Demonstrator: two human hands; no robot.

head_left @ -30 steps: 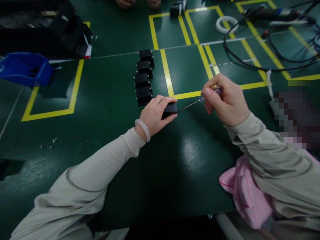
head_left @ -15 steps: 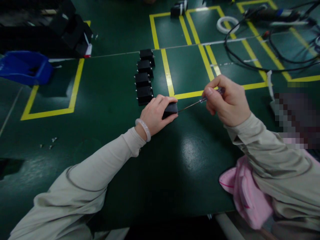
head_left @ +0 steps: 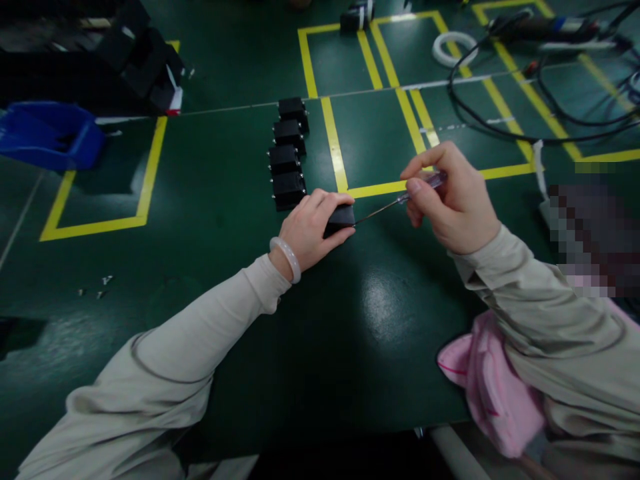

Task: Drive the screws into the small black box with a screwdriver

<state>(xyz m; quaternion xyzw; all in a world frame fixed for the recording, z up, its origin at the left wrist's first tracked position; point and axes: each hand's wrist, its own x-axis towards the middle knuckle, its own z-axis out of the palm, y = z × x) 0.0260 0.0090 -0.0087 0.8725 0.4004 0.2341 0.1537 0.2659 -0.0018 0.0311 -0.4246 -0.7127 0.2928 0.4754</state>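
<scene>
A small black box (head_left: 342,217) lies on the green tabletop (head_left: 310,347) under my left hand (head_left: 313,227), whose fingers and thumb grip it from both sides. My right hand (head_left: 453,193) holds a screwdriver (head_left: 383,209) by its clear handle. The thin shaft slants down to the left, and its tip meets the right end of the box; the screw there is too small to make out. Just beyond my left hand, several similar black boxes (head_left: 287,160) stand in a row, with small bright screws at their ends.
Loose screws (head_left: 103,287) lie at the left. A blue bin (head_left: 55,137) and stacked black parts (head_left: 115,67) are at the far left. A white tape roll (head_left: 454,49), black cable (head_left: 480,120) and power tool (head_left: 550,28) lie at the far right. Pink cloth (head_left: 493,387) hangs near my right sleeve.
My right index finger has lifted and stretched out along the screwdriver handle, the hand shifting slightly upward. My left hand and the box keep their place.
</scene>
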